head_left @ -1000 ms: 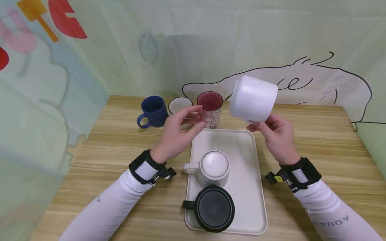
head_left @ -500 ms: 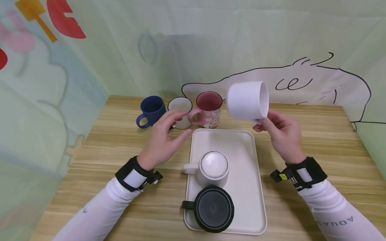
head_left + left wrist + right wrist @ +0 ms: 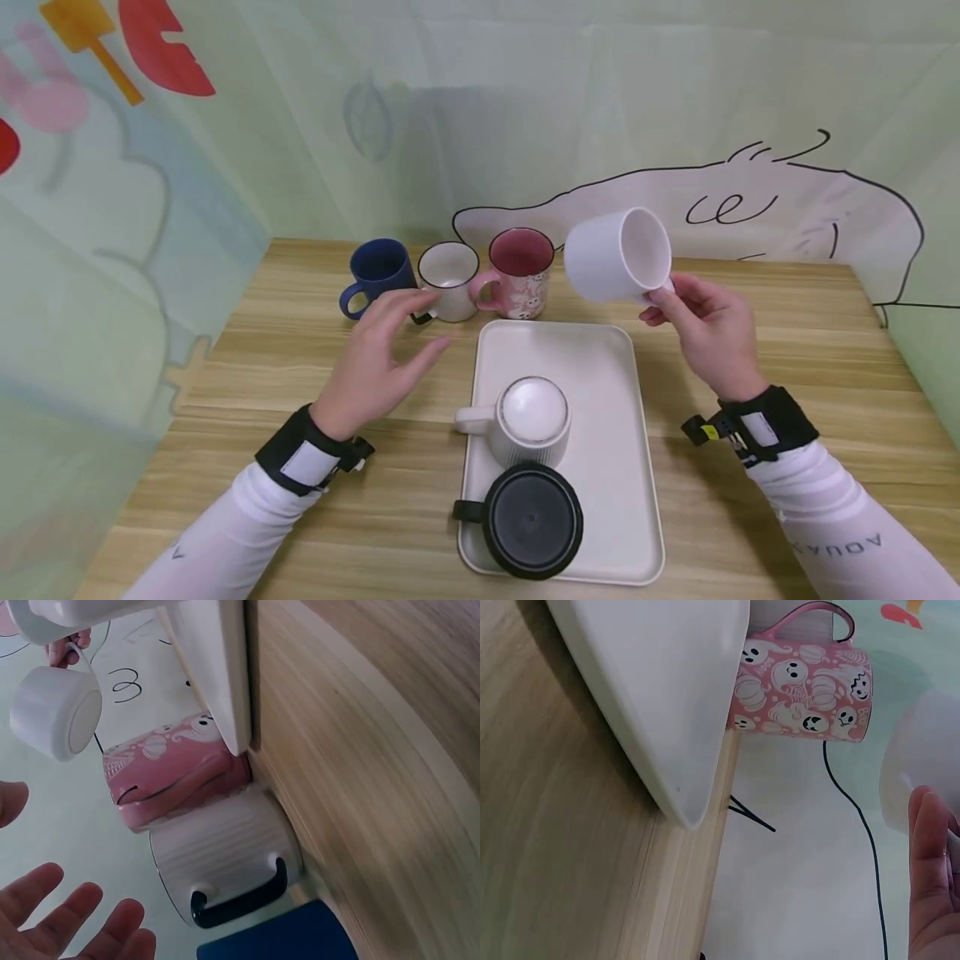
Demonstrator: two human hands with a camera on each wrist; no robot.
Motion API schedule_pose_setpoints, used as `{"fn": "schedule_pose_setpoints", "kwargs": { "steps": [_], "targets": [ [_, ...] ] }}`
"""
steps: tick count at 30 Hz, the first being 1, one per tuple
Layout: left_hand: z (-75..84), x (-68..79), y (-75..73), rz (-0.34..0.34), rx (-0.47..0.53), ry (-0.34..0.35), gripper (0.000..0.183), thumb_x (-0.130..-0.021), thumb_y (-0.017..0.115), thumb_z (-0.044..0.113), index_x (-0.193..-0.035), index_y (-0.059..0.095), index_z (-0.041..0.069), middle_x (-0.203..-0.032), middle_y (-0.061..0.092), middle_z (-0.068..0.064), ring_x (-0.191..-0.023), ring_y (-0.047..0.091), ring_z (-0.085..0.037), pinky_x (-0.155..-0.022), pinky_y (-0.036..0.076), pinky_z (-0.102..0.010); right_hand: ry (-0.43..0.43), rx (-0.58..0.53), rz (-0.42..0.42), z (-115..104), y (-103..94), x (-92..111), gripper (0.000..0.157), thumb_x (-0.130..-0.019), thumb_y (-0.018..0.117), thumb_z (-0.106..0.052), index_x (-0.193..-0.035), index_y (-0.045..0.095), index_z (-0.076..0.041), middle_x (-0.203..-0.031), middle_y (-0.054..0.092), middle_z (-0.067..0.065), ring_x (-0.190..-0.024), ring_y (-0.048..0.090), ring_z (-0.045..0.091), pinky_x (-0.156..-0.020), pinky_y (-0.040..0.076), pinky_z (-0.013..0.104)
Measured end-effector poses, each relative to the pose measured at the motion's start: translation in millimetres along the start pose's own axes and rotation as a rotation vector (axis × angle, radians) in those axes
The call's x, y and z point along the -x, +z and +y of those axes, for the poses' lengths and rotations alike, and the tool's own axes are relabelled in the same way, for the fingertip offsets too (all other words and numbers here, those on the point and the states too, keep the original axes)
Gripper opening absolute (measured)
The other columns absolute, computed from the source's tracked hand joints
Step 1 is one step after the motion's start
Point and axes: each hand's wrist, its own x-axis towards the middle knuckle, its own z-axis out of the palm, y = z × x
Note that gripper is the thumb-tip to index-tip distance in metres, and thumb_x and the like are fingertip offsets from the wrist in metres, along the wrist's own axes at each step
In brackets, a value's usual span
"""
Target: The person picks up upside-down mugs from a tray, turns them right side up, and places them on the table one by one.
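My right hand point(image 3: 712, 333) pinches a plain white mug point(image 3: 600, 257) by its handle, holding it in the air beyond the tray's far right corner. The mug lies on its side, its mouth turned to the right and toward me. Over the table left of the tray, my left hand point(image 3: 375, 362) is spread with nothing in it. Its fingertips overlap the lower part of a white mug with a dark rim point(image 3: 448, 279) in the head view. Beside that mug stand a blue mug point(image 3: 381, 275) and a pink mug with ghost pictures point(image 3: 802, 690), both upright.
A cream tray point(image 3: 607, 500) lies on the wooden table point(image 3: 810, 400). Upside down on it are a ribbed white mug point(image 3: 534, 412) and a black mug point(image 3: 532, 521), handles to the left. A printed cloth wall point(image 3: 315, 150) rises behind the table.
My left hand has drawn back leftward and toward me from the pink mug. The white mug in my right hand has turned from base-up tilt to its side, mouth now showing.
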Motion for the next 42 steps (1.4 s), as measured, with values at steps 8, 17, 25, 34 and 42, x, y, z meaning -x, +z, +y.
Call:
{"fn": "schedule_pose_setpoints", "kwargs": {
  "steps": [8, 17, 25, 34, 42],
  "targets": [
    [-2.5, 6.4, -5.8, -0.044, -0.139, 0.016, 0.058, -0.089, 0.073, 0.037, -0.135, 0.058, 0.004, -0.137, 0.053, -0.012, -0.129, 0.046, -0.027, -0.106, 0.036, -0.045, -0.003, 0.092, 0.007, 4, -5.5, -6, 0.028, -0.089, 0.072, -0.007, -0.115, 0.071, 0.003, -0.098, 0.072, 0.017, -0.069, 0.070, 0.015, -0.067, 0.057, 0.027],
    [-8.0, 21.1, -5.3, -0.113, -0.217, 0.013, 0.063, -0.088, 0.071, 0.043, -0.137, 0.058, 0.006, -0.141, 0.051, -0.013, -0.130, 0.045, -0.030, -0.107, 0.035, -0.049, 0.021, 0.211, -0.020, 11, -8.8, -12, 0.030, -0.090, 0.072, -0.008, -0.117, 0.069, 0.005, -0.098, 0.071, 0.016, -0.070, 0.068, 0.011, -0.066, 0.056, 0.022],
    [-14.4, 33.5, -8.4, -0.128, -0.237, 0.041, 0.068, -0.087, 0.073, 0.043, -0.140, 0.054, 0.005, -0.141, 0.049, -0.017, -0.131, 0.044, -0.034, -0.107, 0.034, -0.052, 0.029, 0.300, -0.061, 16, -7.1, -18, 0.030, -0.090, 0.072, -0.012, -0.116, 0.070, 0.004, -0.094, 0.072, 0.015, -0.068, 0.067, 0.010, -0.064, 0.055, 0.019],
    [-16.0, 41.9, -10.4, -0.209, -0.350, -0.003, 0.079, -0.085, 0.072, 0.053, -0.147, 0.049, 0.010, -0.149, 0.042, -0.016, -0.136, 0.037, -0.038, -0.107, 0.030, -0.060, 0.067, 0.371, -0.122, 22, -4.4, -23, 0.033, -0.091, 0.072, -0.024, -0.113, 0.072, 0.000, -0.089, 0.072, 0.012, -0.067, 0.067, 0.012, -0.058, 0.054, 0.020],
    [-16.9, 48.3, -7.9, -0.251, -0.373, -0.022, 0.082, -0.085, 0.069, 0.058, -0.150, 0.046, 0.014, -0.156, 0.035, -0.015, -0.142, 0.027, -0.040, -0.104, 0.028, -0.068, 0.055, 0.404, -0.150, 30, -1.4, -27, 0.029, -0.090, 0.074, -0.019, -0.111, 0.071, 0.001, -0.087, 0.072, 0.012, -0.065, 0.067, 0.014, -0.052, 0.049, 0.018]
  ]
}}
